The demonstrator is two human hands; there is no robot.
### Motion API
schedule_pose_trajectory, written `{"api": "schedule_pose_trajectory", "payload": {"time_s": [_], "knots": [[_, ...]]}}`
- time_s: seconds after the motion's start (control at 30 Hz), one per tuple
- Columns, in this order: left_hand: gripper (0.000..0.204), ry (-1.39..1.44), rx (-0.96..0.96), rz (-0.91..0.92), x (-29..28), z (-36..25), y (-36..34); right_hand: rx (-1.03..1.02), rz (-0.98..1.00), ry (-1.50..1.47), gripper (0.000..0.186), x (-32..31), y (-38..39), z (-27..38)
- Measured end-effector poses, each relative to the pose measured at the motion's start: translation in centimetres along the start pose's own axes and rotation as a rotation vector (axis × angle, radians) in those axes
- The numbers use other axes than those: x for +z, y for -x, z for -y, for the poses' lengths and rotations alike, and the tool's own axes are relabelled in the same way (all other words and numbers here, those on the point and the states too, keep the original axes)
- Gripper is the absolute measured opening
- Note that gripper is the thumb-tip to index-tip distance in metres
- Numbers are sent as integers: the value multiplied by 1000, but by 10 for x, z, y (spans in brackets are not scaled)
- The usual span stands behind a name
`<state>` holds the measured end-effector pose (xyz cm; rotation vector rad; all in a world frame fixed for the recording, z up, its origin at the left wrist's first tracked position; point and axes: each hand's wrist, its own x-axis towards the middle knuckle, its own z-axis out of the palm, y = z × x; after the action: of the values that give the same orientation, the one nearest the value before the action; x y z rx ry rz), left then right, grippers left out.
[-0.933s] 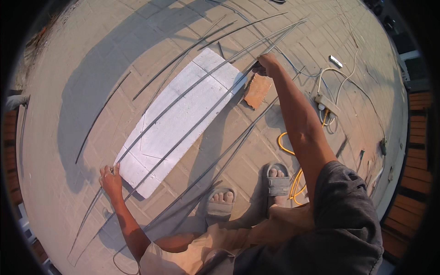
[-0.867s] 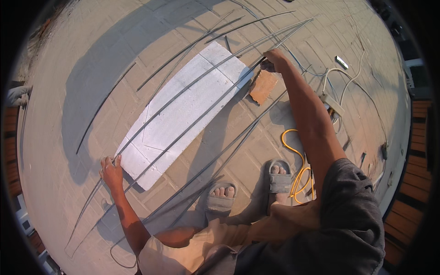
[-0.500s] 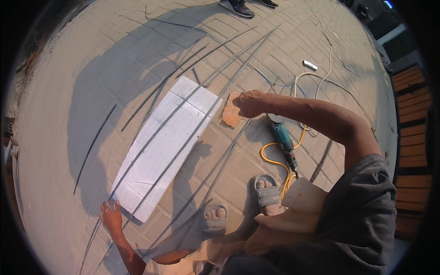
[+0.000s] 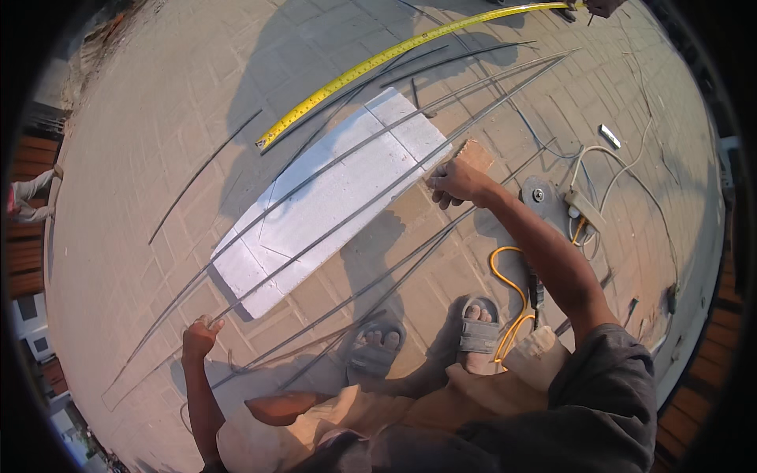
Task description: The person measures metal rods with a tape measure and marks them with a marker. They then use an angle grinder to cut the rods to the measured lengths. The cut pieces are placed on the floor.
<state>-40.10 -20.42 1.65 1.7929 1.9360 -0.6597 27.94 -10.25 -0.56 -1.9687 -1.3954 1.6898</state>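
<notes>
A long white slab (image 4: pixel 331 213) with drawn lines lies on the paving, with two thin metal rods running lengthwise over it. My left hand (image 4: pixel 203 336) is closed around the nearer rod (image 4: pixel 319 243), just past the slab's near-left end. Beside the slab's right edge hovers my right hand (image 4: pixel 460 183), its fingers loosely bent and apart, with nothing visible in them. A broken orange-brown brick piece (image 4: pixel 478 154) lies just beyond that hand. Along the slab's far side stretches a yellow tape measure (image 4: pixel 371 63); another person's hand (image 4: pixel 603 6) is at its far end.
Right of my right forearm is an angle grinder, its disc guard (image 4: pixel 542 197) showing and its body mostly hidden. An orange cord (image 4: pixel 495 264) loops beside my sandalled foot (image 4: pixel 479 331). More rods (image 4: pixel 359 288) lie between the slab and my feet. A white socket block (image 4: pixel 583 209) trails cables.
The yellow tape has come into view along the far side. My left hand has moved from the farther rod to the nearer one. My right hand has left the brick piece, and the view has shifted.
</notes>
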Motion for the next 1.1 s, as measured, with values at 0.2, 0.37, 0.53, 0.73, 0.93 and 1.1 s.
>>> {"api": "schedule_pose_trajectory", "payload": {"time_s": [0.2, 0.37, 0.53, 0.73, 0.93, 1.1], "knots": [[46, 102, -114, -403, 28, -4, 19, -176, -58, 146, 23, 19, 17, 14], [33, 458, -13, -541, 27, -53, 30, -328, -8, 217, 21, 33, 14, -1], [30, 328, 121, -633, 15, -88, 6, -415, -67, 394, 17, 41, 17, -17], [48, 802, -124, -615, 73, -29, -19, -601, -49, 530, 18, 51, 1, -13], [57, 994, -114, -642, 65, -32, -42, -522, -83, 369, 23, 39, 3, -22], [56, 1063, -346, -671, 72, -6, -36, -571, -51, 365, 23, 57, -9, 12]]}}
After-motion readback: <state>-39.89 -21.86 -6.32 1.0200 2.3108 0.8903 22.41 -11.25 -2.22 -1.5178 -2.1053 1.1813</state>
